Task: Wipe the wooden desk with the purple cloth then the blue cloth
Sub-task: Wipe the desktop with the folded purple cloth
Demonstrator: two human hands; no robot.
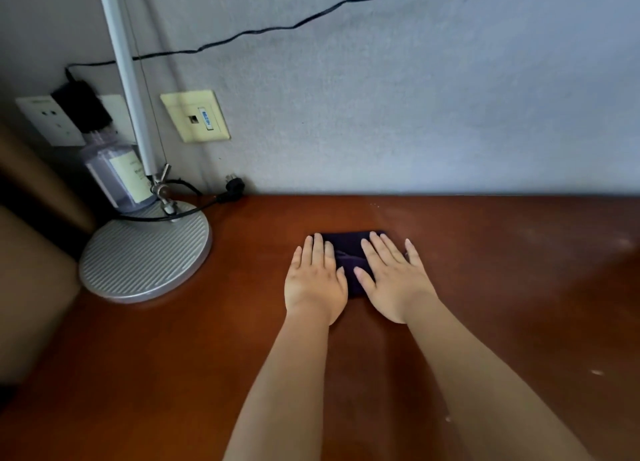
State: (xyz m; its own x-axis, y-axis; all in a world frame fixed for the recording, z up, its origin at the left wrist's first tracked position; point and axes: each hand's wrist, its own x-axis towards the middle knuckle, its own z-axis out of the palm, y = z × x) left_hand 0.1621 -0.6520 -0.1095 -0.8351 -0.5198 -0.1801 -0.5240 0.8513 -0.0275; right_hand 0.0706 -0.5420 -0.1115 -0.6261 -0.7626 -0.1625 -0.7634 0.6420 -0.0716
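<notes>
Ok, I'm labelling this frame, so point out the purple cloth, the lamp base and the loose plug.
purple cloth [348, 249]: head view, on the bare fold between the two hands.
lamp base [145, 252]: head view, on the ribbed round top.
loose plug [234, 185]: head view, on its black body by the wall.

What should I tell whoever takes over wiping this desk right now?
Hands: the left hand and the right hand both lie flat with straight fingers, pressing the purple cloth onto the desk.
Things: the cloth sits mid-desk, near the wall. The lamp base stands at the left. No blue cloth is in view.
Done: the purple wipe is under way; how much is covered cannot be told.
Left: pale specks show on the right side. Finish with purple, then find the blue cloth and wipe again.
</notes>
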